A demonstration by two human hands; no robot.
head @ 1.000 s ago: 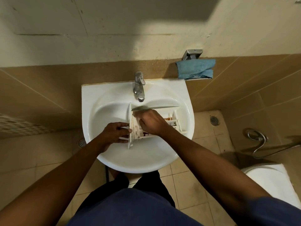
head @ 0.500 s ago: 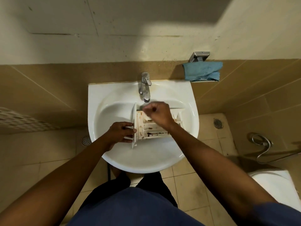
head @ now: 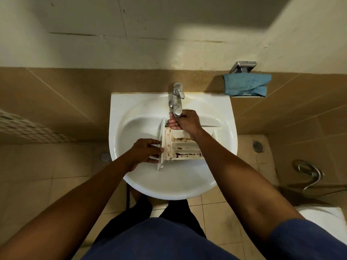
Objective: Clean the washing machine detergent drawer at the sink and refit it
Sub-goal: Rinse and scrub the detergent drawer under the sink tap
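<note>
nearest, at 6 o'clock, is the person's dark blue clothing, with both bare forearms reaching up from the lower corners toward the round white ceramic sink (head: 169, 192). a white toilet lid (head: 319, 216) sits on the beige tiled floor at 4 o'clock from the sink.

the white plastic detergent drawer (head: 185, 147) lies inside the basin, open side up. its flat front panel is toward 9 o'clock and its body runs toward 3 o'clock. brown and dark stains line its long compartments and the strip just behind the panel.

the left hand (head: 144, 151) is at the drawer's 9 o'clock end. its fingers are curled round the front panel and hold it, with the thumb on the upper part of the panel and the other fingertips lower down.

the right hand (head: 185, 121) is at 12 o'clock from the drawer's front end, directly under the spout of the chrome single-lever tap (head: 176, 98). its fingers are curled in toward a wet-looking palm; i cannot tell whether they hold anything.

round metal floor drains lie at 9 o'clock (head: 104, 157) and 3 o'clock (head: 258, 146) of the sink, and a chrome hose (head: 309, 175) loops on the wall tiles beyond the right one.

farthest, at 1 o'clock from the tap, a crumpled blue cloth (head: 246, 85) rests on a small metal wall holder (head: 243, 66).
</note>
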